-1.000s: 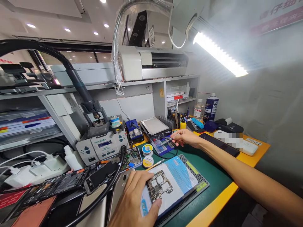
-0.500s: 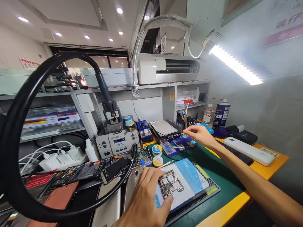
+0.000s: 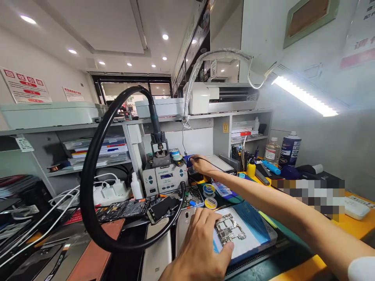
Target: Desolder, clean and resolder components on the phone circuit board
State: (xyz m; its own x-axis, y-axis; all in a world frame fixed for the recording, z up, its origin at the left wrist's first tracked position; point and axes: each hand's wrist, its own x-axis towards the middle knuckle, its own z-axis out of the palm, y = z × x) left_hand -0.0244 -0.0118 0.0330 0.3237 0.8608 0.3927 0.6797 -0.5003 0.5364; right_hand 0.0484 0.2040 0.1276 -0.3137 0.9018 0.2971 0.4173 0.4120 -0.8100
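My left hand [image 3: 202,248] rests at the left side of a phone circuit board [image 3: 230,230], with forefinger and thumb pressed at its edges. The board lies flat on a white and blue box [image 3: 254,224]. Stretched out to the back, my right hand [image 3: 200,164] has its fingers closed on the soldering iron [image 3: 191,158] at a blue soldering station [image 3: 184,159]. A black cord [image 3: 209,161] runs from there over the hand to the right. The iron's tip is hidden.
A hot air station [image 3: 165,179] stands left of my right hand, its thick black hose [image 3: 88,187] looping in front. Solder spools [image 3: 209,190] sit behind the box. Phones [image 3: 158,249] lie to the left. Bottles [image 3: 272,150] and a spray can [image 3: 290,148] stand at the right.
My right hand has moved left and back, from above the bench's right side to the soldering station, and closed on the iron. The view has shifted left. My left hand stays at the circuit board.
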